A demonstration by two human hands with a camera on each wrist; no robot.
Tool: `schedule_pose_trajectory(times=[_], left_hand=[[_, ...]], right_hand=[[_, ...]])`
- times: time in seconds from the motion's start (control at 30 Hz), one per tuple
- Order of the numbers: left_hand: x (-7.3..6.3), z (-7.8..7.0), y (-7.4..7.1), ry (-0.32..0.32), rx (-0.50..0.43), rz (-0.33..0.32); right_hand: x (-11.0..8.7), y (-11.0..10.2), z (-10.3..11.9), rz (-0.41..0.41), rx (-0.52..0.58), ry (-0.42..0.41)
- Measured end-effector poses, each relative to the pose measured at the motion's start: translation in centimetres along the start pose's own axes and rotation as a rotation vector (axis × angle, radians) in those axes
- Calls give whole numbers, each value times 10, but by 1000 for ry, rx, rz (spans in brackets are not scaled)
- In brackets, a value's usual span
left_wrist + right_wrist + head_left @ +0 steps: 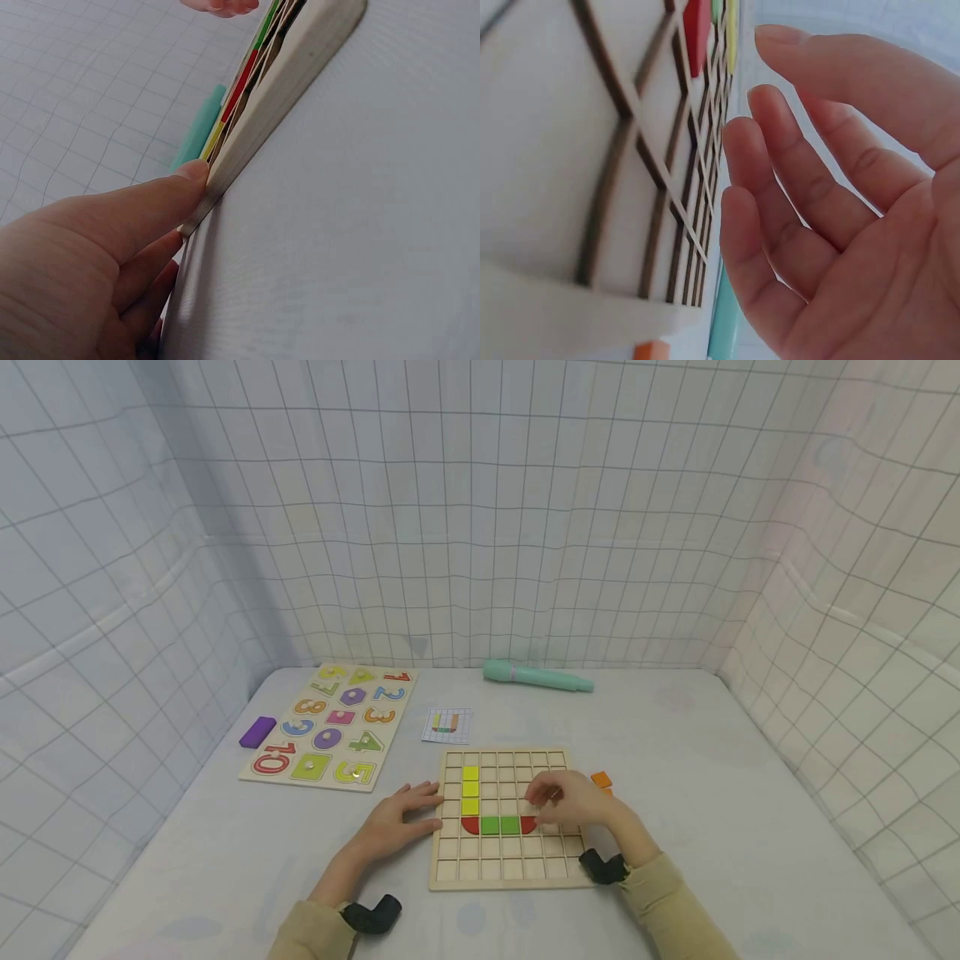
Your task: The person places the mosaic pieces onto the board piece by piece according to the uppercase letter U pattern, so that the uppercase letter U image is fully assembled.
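Note:
A wooden grid board (501, 872) lies on the table with several tiles in its cells. Yellow square tiles (470, 789) form a column above a red rounded tile (470, 826). Green square tiles (499, 826) continue that row to a second red rounded tile (528, 825). My left hand (390, 827) rests at the board's left edge, thumb touching the rim in the left wrist view. Above the board's right part hovers my right hand (573, 799), fingers loosely bent; the right wrist view shows nothing between them. Orange tiles (602, 780) lie just past the right edge, partly hidden by this hand.
Behind the board lies a small pattern card (447, 726). A number-and-shape puzzle board (330, 727) is at the left, with a purple block (258, 732) beside it. Toward the back wall lies a teal pen-shaped object (536, 676). Gridded white cloth (480, 527) walls surround the table.

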State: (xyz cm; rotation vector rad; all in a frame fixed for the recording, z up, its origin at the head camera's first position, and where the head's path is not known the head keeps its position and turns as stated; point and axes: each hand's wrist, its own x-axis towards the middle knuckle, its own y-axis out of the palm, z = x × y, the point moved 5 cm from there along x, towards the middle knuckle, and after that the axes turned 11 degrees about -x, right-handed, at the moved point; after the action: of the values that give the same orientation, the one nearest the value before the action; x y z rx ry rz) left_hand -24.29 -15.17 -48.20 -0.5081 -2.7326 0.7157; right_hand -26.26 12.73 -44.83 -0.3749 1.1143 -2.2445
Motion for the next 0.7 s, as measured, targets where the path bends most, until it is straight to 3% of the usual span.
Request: schedule_pose_trajectory(times=[0.33, 0.7], left_hand=[[-1, -1, 0, -20, -3, -3], [-1, 0, 0, -5, -13, 2]], right_hand=[[-15, -33, -8, -103, 1, -2], [-35, -57, -34, -181, 51, 90]])
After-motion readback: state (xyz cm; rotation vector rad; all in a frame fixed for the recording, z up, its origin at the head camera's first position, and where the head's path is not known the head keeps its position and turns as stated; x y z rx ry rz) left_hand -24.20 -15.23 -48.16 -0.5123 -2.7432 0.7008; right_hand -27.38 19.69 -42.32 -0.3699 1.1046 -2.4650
